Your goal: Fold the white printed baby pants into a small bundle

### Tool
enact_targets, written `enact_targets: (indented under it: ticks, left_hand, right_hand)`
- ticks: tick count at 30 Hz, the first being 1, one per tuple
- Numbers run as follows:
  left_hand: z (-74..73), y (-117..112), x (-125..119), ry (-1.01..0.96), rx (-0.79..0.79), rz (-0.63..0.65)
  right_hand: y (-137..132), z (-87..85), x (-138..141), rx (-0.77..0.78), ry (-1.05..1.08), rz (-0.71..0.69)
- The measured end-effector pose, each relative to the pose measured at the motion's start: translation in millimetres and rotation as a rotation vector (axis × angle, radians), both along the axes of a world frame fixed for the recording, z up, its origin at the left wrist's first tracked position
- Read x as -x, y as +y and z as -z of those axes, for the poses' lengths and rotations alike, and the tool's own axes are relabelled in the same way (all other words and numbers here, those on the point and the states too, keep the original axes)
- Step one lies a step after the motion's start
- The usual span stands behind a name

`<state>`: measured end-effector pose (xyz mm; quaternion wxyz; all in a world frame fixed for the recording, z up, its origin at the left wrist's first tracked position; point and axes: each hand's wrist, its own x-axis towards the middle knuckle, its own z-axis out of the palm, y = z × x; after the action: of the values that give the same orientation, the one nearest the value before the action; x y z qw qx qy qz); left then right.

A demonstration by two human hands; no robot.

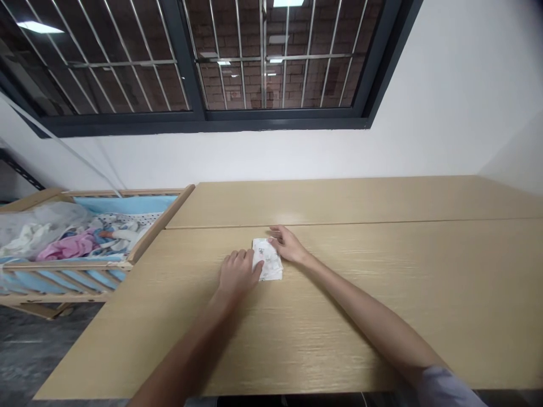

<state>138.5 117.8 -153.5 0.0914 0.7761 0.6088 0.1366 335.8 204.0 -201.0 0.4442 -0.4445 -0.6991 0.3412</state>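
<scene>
A small, flat, white folded piece [270, 264] with faint printed marks lies on the light wooden table [360, 294]; I cannot tell whether it is paper, cloth or a diaper. Along its left edge rests my left hand [238, 273], fingers bent and thumb lying over the white surface. My right hand [288, 244] is at the upper right corner, its thumb on the piece and its fingers curved around the far side. Both hands touch it, and their fingers cover parts of its edges.
To the left stands a wooden crib [159, 229] with blue lining, holding a pink cloth [70, 247] and other fabrics. A seam crosses the tabletop beyond my hands. Behind the table are a white wall [275, 155] and a barred window with a dark frame [280, 116].
</scene>
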Motion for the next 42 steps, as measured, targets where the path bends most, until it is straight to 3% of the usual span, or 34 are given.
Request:
enact_targets:
  ticks: [2, 4, 7, 11, 14, 21, 26, 32, 35, 39, 42]
  left_hand:
    - [-1.2, -6.5, -3.3, -0.035, -0.107, 0.152]
    - [0.6, -14.5, -7.8, -0.095, -0.181, 0.346]
    - [8.2, -27.2, -16.3, -0.082, -0.122, 0.481]
    - [17.5, -38.2, -24.6, 0.001, 0.015, 0.514]
    - [18.6, -40.0, -26.4, -0.016, 0.039, 0.536]
    - [16.2, -36.2, -25.3, 0.040, 0.034, 0.529]
    - [19.4, -34.5, -23.0, 0.028, 0.043, 0.534]
    - [19.7, -30.2, -21.9, -0.129, 0.014, 0.495]
    - [14.5, -17.7, -15.3, -0.202, -0.106, 0.338]
    - [10.7, 3.3, -2.1, -0.087, -0.196, 0.021]
    - [16.6, 13.4, 4.6, -0.047, -0.157, -0.085]
  right_hand:
    - [-8.8, -19.3, -0.7, -0.115, -0.110, -0.039]
    - [-21.4, -40.6, 0.6, -0.220, -0.216, -0.167]
    - [-43.1, -62.9, 6.9, -0.279, -0.321, -0.400]
    - [-61.5, -60.8, 15.3, -0.186, -0.374, -0.650]
    - [-59.2, -45.8, 13.2, -0.067, -0.395, -0.704]
    - [-10.1, -29.0, -5.2, -0.106, -0.440, -0.654]
    - [25.8, -17.4, -5.0, -0.128, -0.378, -0.529]
    - [28.5, -14.0, -7.9, -0.063, -0.382, -0.516]
    - [25.5, -25.3, -18.0, 0.004, -0.277, -0.364]
    - [25.3, -33.8, -29.4, 0.048, -0.087, 0.000]
    - [20.5, -25.4, -30.1, 0.109, -0.040, 0.013]
